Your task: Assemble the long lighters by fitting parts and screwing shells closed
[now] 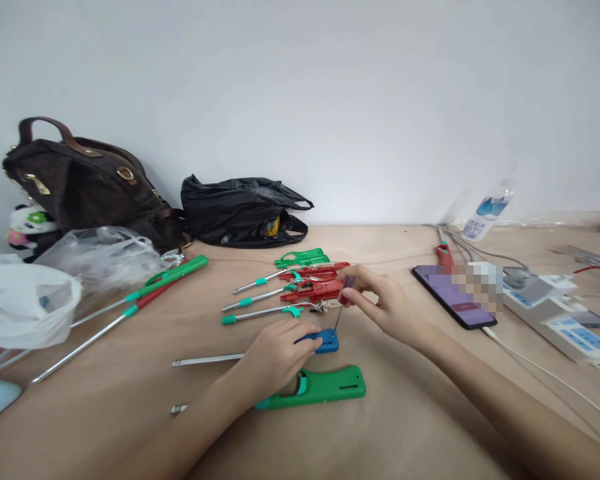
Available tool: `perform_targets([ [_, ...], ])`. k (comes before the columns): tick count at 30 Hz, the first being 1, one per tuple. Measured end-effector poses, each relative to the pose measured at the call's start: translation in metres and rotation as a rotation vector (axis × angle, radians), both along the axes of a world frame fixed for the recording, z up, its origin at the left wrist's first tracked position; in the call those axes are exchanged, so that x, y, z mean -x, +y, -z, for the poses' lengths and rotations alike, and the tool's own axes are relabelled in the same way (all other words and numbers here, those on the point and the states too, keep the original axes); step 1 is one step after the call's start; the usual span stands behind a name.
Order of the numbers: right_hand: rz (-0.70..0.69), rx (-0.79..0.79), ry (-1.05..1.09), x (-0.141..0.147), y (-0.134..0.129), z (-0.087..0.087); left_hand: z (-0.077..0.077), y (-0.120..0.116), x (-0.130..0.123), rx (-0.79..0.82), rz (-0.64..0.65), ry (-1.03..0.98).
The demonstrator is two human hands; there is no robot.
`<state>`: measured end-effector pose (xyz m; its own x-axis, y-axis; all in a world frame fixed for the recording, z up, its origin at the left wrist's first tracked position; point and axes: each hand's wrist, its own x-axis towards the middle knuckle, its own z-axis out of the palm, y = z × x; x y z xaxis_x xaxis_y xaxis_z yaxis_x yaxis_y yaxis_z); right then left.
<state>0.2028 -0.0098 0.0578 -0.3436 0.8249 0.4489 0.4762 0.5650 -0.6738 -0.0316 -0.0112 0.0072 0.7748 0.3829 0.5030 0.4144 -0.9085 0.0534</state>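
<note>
My left hand (280, 350) presses a blue long-necked gas lighter (330, 340) down on the table, its fingers over the handle and hiding its middle. The lighter's metal tube points left. In my right hand (385, 303) a small screwdriver (348, 291) is pinched by its dark purplish handle, shaft tilted down, tip at the end of the blue handle. Just in front lies a green gas lighter (335, 385), partly under my left forearm. Beyond my hands are opened lighters with red half-shells (313, 289), metal tubes and wires, and a green half-shell (303, 257).
More long lighters (173, 277) lie at left beside a white plastic bag (27, 303). A dark bag (90, 180) and a black plastic bag (240, 210) stand against the wall. At right are a phone (443, 293), a power strip (555, 323), cables and a tilted water bottle (490, 210).
</note>
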Motion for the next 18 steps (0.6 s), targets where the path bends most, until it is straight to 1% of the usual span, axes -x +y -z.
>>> perform_targets([
  [6, -0.034, 0.063, 0.069, -0.012, 0.003, 0.008, 0.0, 0.001, 0.0, 0.028, -0.001, 0.01],
  [12, -0.057, 0.075, 0.094, -0.013, 0.001, 0.003, -0.002, 0.0, 0.0, 0.047, 0.001, 0.017],
  [18, -0.077, 0.077, 0.094, -0.011, -0.002, 0.001, -0.003, 0.0, -0.001, 0.013, 0.009, 0.013],
])
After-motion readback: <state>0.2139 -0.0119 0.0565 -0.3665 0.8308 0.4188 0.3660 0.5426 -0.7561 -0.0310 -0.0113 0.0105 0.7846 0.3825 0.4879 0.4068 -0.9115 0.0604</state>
